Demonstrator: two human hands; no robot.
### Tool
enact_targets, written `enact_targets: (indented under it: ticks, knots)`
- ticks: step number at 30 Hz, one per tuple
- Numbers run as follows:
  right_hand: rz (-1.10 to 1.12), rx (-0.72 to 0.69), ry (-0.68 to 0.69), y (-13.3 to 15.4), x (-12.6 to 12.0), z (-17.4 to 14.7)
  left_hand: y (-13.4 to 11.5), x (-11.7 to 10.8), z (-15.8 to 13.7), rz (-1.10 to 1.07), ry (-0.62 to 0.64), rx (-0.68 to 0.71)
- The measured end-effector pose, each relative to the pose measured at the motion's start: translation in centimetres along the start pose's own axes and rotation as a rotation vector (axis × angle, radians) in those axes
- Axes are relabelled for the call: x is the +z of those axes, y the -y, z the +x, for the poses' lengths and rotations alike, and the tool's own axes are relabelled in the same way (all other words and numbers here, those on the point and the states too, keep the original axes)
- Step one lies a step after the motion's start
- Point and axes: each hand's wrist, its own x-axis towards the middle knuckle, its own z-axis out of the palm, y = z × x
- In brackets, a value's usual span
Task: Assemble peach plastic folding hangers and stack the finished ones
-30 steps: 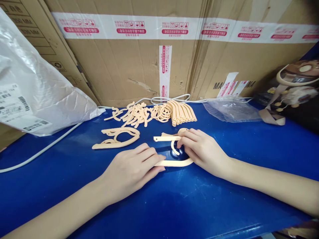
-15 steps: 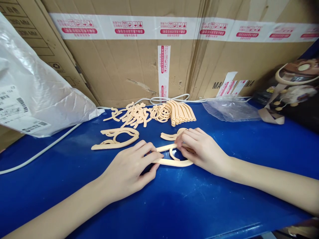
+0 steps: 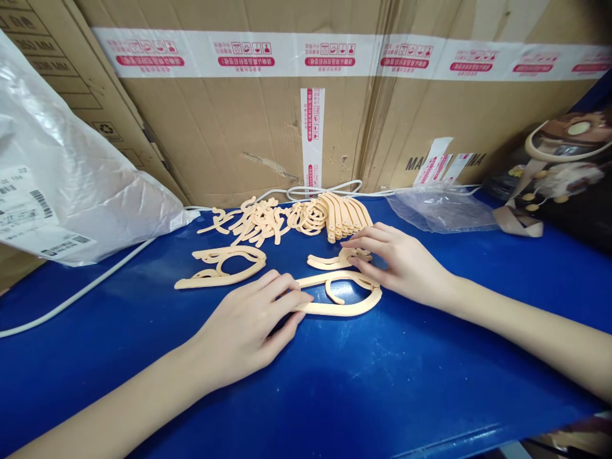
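My left hand (image 3: 261, 319) grips the left end of a cream plastic folding hanger (image 3: 342, 310), thumb and fingers closed around its arms. A curved piece (image 3: 335, 293) shows inside the hanger's loop, and the hanger lies low over the blue table. Just behind it, my right hand (image 3: 401, 261) hovers with fingers apart over a small group of loose hanger parts (image 3: 327, 262). Its fingertips are at the right part of that group; whether they touch is hard to see. To the left rests another folded hanger (image 3: 234, 277) of the same cream colour.
At the back lie a heap of curved hanger pieces (image 3: 262, 220) and a row of hanger arms (image 3: 347, 213). A white cable (image 3: 81, 296), a silver-white parcel bag (image 3: 86, 172), a clear plastic bag (image 3: 444, 209) and cardboard boxes (image 3: 239, 121) border the blue table (image 3: 335, 389).
My right hand has let go of the hanger's right end and moved back and slightly right to the loose parts. My left hand keeps its hold on the hanger.
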Motion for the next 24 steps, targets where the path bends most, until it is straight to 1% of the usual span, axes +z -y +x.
enact_targets:
  ticks: [3, 6, 11, 16, 20, 24]
  knots:
    - [-0.027, -0.030, 0.064, -1.0, -0.2, 0.1, 0.0, 0.0, 0.0, -0.014, 0.007, 0.004]
    - [-0.062, -0.045, 0.100, -1.5, -0.1, 0.1, -0.1, -0.1, 0.0, -0.031, 0.012, 0.010]
    - [-0.081, -0.049, 0.113, -1.7, 0.0, 0.0, 0.0, -0.2, 0.0, -0.039, 0.025, 0.016]
    - [-0.057, -0.039, 0.111, -1.5, -0.2, 0.2, 0.0, -0.2, 0.1, -0.016, 0.010, 0.036]
    - [0.052, -0.017, 0.074, -1.3, -0.3, 0.3, 0.1, 0.1, 0.0, 0.006, -0.010, 0.040]
    - [0.166, 0.042, -0.061, -0.4, -0.6, 0.2, 0.0, 0.7, 0.2, -0.004, -0.041, 0.032]
